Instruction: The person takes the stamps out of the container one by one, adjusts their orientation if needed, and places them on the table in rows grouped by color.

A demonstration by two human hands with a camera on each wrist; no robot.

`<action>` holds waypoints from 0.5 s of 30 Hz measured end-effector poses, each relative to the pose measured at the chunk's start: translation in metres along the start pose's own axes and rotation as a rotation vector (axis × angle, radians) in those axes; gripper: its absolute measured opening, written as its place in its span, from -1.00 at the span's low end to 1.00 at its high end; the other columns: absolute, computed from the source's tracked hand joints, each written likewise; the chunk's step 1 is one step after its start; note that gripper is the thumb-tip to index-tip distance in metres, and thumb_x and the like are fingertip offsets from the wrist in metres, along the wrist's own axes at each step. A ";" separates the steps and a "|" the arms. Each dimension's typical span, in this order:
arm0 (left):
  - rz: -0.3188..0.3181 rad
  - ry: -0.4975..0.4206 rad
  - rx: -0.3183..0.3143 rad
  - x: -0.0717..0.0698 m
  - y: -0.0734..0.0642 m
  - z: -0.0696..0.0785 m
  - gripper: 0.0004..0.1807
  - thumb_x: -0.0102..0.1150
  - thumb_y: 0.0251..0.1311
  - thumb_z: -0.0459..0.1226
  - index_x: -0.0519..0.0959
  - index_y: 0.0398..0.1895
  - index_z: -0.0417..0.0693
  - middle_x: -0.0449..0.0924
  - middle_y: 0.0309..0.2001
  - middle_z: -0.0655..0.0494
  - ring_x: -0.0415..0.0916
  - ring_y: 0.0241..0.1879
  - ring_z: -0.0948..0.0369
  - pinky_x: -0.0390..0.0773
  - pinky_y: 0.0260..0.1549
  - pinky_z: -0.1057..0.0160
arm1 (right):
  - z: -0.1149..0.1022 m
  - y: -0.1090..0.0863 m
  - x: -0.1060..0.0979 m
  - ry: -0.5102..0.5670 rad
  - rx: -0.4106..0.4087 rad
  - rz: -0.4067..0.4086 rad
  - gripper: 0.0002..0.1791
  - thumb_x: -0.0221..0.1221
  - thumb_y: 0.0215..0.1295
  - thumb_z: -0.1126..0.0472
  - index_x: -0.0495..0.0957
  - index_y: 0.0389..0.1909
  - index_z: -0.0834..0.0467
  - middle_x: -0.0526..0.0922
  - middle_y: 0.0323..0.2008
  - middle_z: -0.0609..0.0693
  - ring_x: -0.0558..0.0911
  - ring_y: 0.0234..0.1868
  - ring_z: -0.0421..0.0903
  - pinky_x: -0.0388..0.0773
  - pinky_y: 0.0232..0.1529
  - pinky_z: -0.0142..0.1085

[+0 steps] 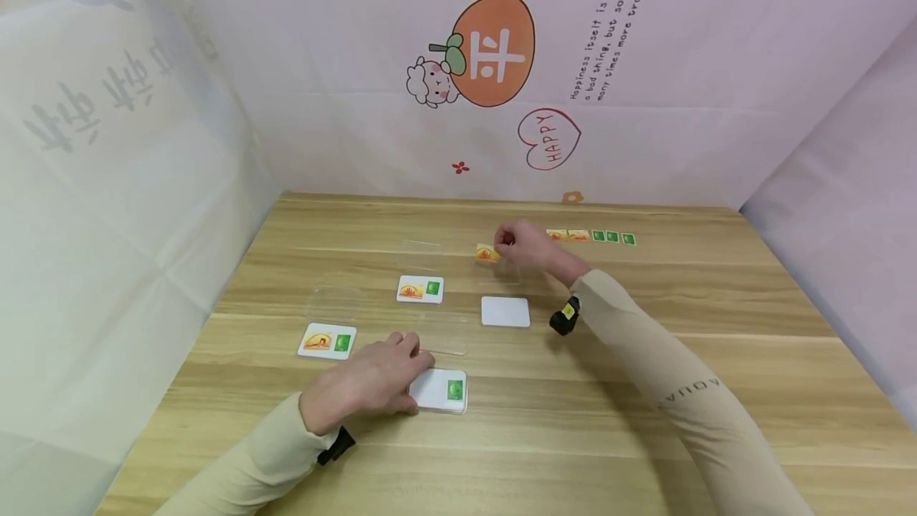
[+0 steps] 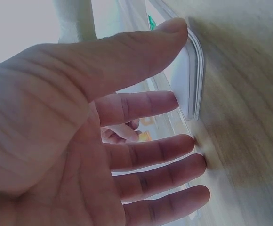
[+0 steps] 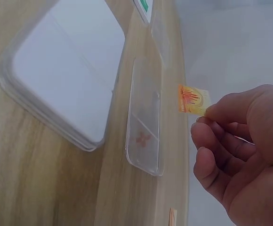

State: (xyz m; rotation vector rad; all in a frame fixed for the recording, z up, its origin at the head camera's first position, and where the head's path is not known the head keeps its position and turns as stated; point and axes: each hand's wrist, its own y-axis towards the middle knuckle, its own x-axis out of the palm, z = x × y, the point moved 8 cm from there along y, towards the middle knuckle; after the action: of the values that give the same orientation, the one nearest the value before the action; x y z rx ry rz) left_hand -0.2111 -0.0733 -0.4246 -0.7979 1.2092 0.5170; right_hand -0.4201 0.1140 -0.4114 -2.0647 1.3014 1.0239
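My left hand [image 1: 368,377] touches the left end of a clear flat case [image 1: 433,390] holding a white card with a green sticker [image 1: 454,389]. In the left wrist view, the thumb and index fingertips meet the case [image 2: 193,89] near its corners; the other fingers extend past it. Farther back, the right hand [image 1: 528,245] pinches a small orange-printed sticker [image 3: 193,99] between thumb and index finger, lifted above the table. Below it lies the clear lid [image 3: 143,127] of another case. That case holds a plain white card [image 1: 505,311].
Two more cases, at the left [image 1: 326,341] and back middle [image 1: 420,289], hold cards bearing orange and green stickers. Their clear lids lie folded back. A row of orange stickers [image 1: 579,235] and green stickers [image 1: 612,236] lies at the back right, before the cloth wall [image 1: 372,142].
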 end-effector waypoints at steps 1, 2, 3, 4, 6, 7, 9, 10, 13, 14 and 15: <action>-0.001 0.001 -0.003 0.000 0.000 0.000 -0.41 0.42 0.06 0.02 0.51 0.15 0.05 0.46 -0.05 0.09 0.35 -0.16 0.20 0.47 -0.25 0.25 | 0.001 0.001 0.000 -0.002 0.002 -0.001 -0.94 0.13 0.31 0.33 0.57 -0.30 0.22 0.63 -0.36 0.08 0.58 -0.38 -0.11 0.51 -0.36 -0.35; -0.003 0.003 -0.005 0.000 0.000 0.000 -0.41 0.42 0.06 0.02 0.51 0.15 0.06 0.46 -0.05 0.08 0.35 -0.15 0.20 0.47 -0.25 0.24 | 0.001 0.002 0.000 -0.003 0.004 -0.001 -0.94 0.13 0.31 0.33 0.57 -0.30 0.22 0.63 -0.35 0.08 0.58 -0.38 -0.11 0.52 -0.36 -0.35; -0.004 0.007 -0.007 0.000 -0.001 0.000 -0.41 0.42 0.06 0.03 0.51 0.15 0.06 0.46 -0.04 0.08 0.35 -0.15 0.20 0.47 -0.24 0.24 | 0.002 0.003 -0.001 -0.006 0.007 -0.001 -0.93 0.12 0.32 0.33 0.57 -0.29 0.22 0.63 -0.34 0.09 0.58 -0.38 -0.10 0.52 -0.36 -0.35; -0.005 0.010 -0.008 0.000 -0.001 0.000 -0.41 0.42 0.06 0.03 0.51 0.15 0.06 0.46 -0.04 0.08 0.35 -0.15 0.20 0.47 -0.24 0.24 | 0.004 0.004 -0.001 -0.009 0.010 -0.003 -0.92 0.12 0.33 0.32 0.57 -0.29 0.22 0.63 -0.34 0.09 0.59 -0.38 -0.10 0.53 -0.36 -0.34; -0.005 0.016 -0.005 0.000 -0.001 0.000 -0.41 0.41 0.07 0.04 0.51 0.14 0.06 0.46 -0.05 0.09 0.34 -0.16 0.20 0.47 -0.26 0.25 | 0.007 0.006 0.000 -0.017 0.019 -0.008 -0.91 0.10 0.35 0.31 0.57 -0.27 0.22 0.63 -0.34 0.10 0.58 -0.37 -0.10 0.52 -0.36 -0.34; -0.004 0.017 -0.003 0.000 -0.001 0.001 -0.41 0.41 0.06 0.04 0.51 0.14 0.06 0.46 -0.05 0.09 0.34 -0.17 0.20 0.47 -0.26 0.25 | 0.009 0.007 0.000 -0.018 0.026 -0.013 -0.90 0.09 0.36 0.31 0.57 -0.26 0.23 0.63 -0.33 0.11 0.58 -0.37 -0.10 0.51 -0.36 -0.34; -0.001 0.020 0.001 0.000 -0.001 0.001 -0.41 0.41 0.07 0.04 0.51 0.14 0.06 0.46 -0.06 0.09 0.34 -0.17 0.21 0.46 -0.26 0.26 | 0.015 0.011 0.000 -0.024 0.043 -0.018 -0.90 0.07 0.38 0.31 0.55 -0.25 0.22 0.62 -0.32 0.10 0.55 -0.37 -0.11 0.49 -0.37 -0.34; 0.000 0.020 0.002 0.000 -0.002 0.001 -0.42 0.41 0.07 0.04 0.51 0.13 0.06 0.46 -0.06 0.09 0.34 -0.17 0.21 0.46 -0.26 0.26 | 0.018 0.012 0.001 -0.025 0.048 -0.019 -0.89 0.06 0.38 0.31 0.55 -0.25 0.23 0.62 -0.32 0.10 0.54 -0.36 -0.11 0.47 -0.37 -0.35; 0.005 0.023 0.001 0.000 -0.002 0.001 -0.41 0.41 0.07 0.04 0.51 0.14 0.06 0.46 -0.06 0.08 0.34 -0.16 0.20 0.47 -0.25 0.25 | 0.025 0.016 0.000 -0.031 0.058 -0.009 -0.89 0.05 0.39 0.31 0.54 -0.25 0.24 0.60 -0.33 0.09 0.50 -0.36 -0.12 0.44 -0.37 -0.35; 0.005 0.024 0.001 0.000 -0.002 0.001 -0.41 0.41 0.07 0.04 0.51 0.13 0.06 0.46 -0.06 0.08 0.35 -0.16 0.20 0.47 -0.25 0.25 | 0.026 0.017 -0.001 -0.033 0.059 -0.002 -0.89 0.06 0.38 0.31 0.54 -0.25 0.24 0.59 -0.34 0.09 0.49 -0.36 -0.12 0.44 -0.37 -0.35; 0.006 0.026 0.000 0.000 -0.002 0.001 -0.42 0.41 0.07 0.04 0.51 0.13 0.06 0.46 -0.05 0.08 0.35 -0.16 0.20 0.47 -0.26 0.25 | 0.027 0.018 -0.002 -0.032 0.059 0.005 -0.89 0.06 0.37 0.32 0.55 -0.26 0.25 0.59 -0.34 0.09 0.50 -0.36 -0.11 0.44 -0.37 -0.35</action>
State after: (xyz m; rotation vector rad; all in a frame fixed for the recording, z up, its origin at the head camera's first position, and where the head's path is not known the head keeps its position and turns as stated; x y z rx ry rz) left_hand -0.2093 -0.0734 -0.4241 -0.8027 1.2358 0.5129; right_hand -0.4457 0.1273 -0.4264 -1.9940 1.3058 1.0052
